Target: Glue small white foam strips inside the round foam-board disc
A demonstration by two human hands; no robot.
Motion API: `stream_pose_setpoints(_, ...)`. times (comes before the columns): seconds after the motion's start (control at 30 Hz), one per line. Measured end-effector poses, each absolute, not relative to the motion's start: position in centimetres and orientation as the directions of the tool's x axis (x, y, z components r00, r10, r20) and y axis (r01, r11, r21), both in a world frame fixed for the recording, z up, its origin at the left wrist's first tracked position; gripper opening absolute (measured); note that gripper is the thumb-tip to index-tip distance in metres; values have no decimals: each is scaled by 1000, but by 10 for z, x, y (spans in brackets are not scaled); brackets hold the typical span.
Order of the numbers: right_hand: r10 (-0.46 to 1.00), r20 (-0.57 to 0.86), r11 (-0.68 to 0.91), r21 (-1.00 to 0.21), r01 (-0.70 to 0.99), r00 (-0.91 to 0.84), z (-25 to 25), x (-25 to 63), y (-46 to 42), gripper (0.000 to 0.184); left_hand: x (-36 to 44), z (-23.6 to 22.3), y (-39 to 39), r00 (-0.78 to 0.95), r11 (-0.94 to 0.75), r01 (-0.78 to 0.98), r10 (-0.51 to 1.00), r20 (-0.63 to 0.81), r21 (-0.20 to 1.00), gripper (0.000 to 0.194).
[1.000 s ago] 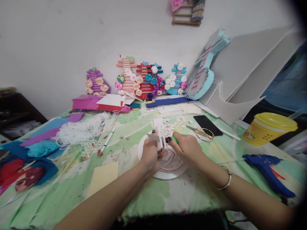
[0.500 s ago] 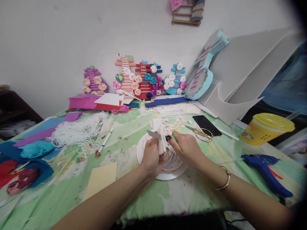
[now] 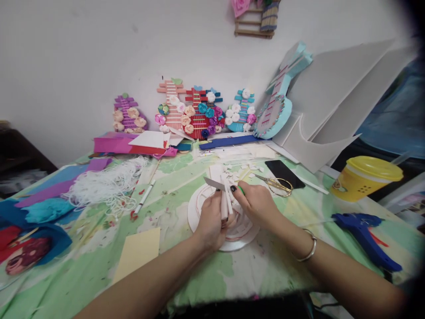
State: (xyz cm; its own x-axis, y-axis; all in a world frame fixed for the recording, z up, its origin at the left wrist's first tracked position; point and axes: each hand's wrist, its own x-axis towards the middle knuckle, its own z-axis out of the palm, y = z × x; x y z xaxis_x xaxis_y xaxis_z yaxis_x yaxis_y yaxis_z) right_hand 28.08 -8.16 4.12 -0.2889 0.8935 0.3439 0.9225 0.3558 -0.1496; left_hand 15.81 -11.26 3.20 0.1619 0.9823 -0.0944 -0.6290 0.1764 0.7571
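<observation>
My left hand [image 3: 211,220] is closed around a white foam piece [image 3: 225,206] held above a round white board [image 3: 196,212]. In my right hand [image 3: 255,199] is a knife [image 3: 214,183] with a green handle, its blade pointing left across the foam. A thin strip of the foam stands partly apart from the rest, beside my right thumb. White scraps lie on and behind the round board, which has a reddish curved line on it. My fingers hide part of the foam and most of the handle.
Gold-handled scissors [image 3: 280,186] and a black phone [image 3: 284,173] lie right of the board. Further right are a blue glue gun [image 3: 367,239] and a yellow cup [image 3: 367,178]. White cord [image 3: 106,184], a marker [image 3: 145,198] and a yellow sheet [image 3: 137,252] lie left. Decorated guitar shapes [image 3: 199,110] stand behind.
The knife blade has shifted slightly on the foam, and the foam piece has tilted a little in my left hand. Both hands keep their grip. The whole view has drifted slightly.
</observation>
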Motion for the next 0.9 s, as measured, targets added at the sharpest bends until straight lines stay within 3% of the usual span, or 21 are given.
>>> stream_pose_setpoints(0.57, 884, 366, 373, -173, 912, -292, 39, 286, -78, 38, 163, 29, -116, 198, 246, -626, 968, -153, 740, 34)
stream_pose_setpoints(0.73, 909, 330, 325, -176, 929, -255, 32, 297, -65, 45, 158, 37, -118, 229, 246, -661, 966, -122, 709, 38)
stream_pose_setpoints(0.8, 919, 327, 293, -195, 936, -219, 30, 300, -59, 49, 155, 37, -115, 196, 211, -651, 975, -107, 729, 40)
stream_pose_setpoints(0.9, 930, 339, 234, -251, 939, -141, 30, 303, -52, 55, 147, 31, -105, 3, 52, -524, 998, -59, 850, 35)
